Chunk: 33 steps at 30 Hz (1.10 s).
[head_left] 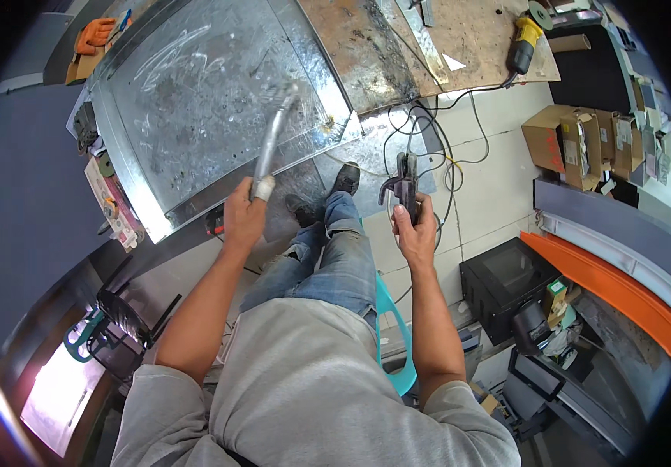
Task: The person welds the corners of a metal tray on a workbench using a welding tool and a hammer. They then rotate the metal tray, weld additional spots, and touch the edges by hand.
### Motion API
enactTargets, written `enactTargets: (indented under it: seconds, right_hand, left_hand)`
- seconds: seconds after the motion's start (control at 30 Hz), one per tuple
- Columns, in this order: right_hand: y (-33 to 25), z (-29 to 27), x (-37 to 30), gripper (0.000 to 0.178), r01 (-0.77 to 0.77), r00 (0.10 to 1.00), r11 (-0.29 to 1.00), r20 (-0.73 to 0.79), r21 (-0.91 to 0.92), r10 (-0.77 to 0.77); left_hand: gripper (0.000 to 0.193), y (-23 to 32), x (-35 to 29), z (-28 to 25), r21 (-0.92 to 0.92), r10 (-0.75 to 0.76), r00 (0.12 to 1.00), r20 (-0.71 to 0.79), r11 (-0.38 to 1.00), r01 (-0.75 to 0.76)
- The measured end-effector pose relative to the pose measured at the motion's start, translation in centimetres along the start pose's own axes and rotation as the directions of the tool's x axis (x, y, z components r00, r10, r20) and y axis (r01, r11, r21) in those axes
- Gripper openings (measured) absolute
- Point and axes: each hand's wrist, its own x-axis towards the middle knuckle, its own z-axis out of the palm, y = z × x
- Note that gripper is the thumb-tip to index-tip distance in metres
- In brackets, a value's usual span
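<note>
My left hand (248, 210) is closed round the lower end of a hammer (271, 140) with a silvery metal handle. Motion smears its head, which is over the metal sheet near the frame's edge. White wrapping shows on that hand's thumb. A welding electrode holder (405, 185), black with a hooked lever, is gripped in my right hand (415, 233), held upright over the floor to the right of my legs. I cannot make out a rod in its jaws. In front of me lies a large grey metal sheet (195, 93) with a shiny frame (137, 183) round it.
Black cables (448, 132) loop across the tiled floor near the electrode holder. A yellow and black angle grinder (524, 45) rests on the worn wooden board (475, 39). Cardboard boxes (545, 140), a black box-shaped appliance (507, 272) and an orange panel (608, 288) stand on the right. Orange gloves (95, 35) lie far left.
</note>
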Motion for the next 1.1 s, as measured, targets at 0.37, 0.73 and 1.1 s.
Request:
enactTargets:
  seconds: [0.37,0.73,1.1]
  right_hand:
    - [-2.7,1.9,3.4,0.037,0.213,0.974,0.922,0.145,-0.323,-0.175]
    - [-1.8,3.0,3.7,0.038,0.177,0.979,0.925,0.159,-0.337,-0.13]
    - [-2.2,3.4,2.6,0.039,0.093,0.989,0.965,0.134,-0.246,-0.061]
  left_hand:
    - [0.034,-7.6,1.3,-0.6,-0.12,-0.218,0.957,-0.19,0.973,0.198]
    - [0.038,-9.1,1.0,-0.3,-0.028,-0.139,0.956,-0.257,0.99,0.136]
    - [0.035,-5.1,1.0,-4.1,-0.299,-0.422,0.906,-0.027,0.868,0.396]
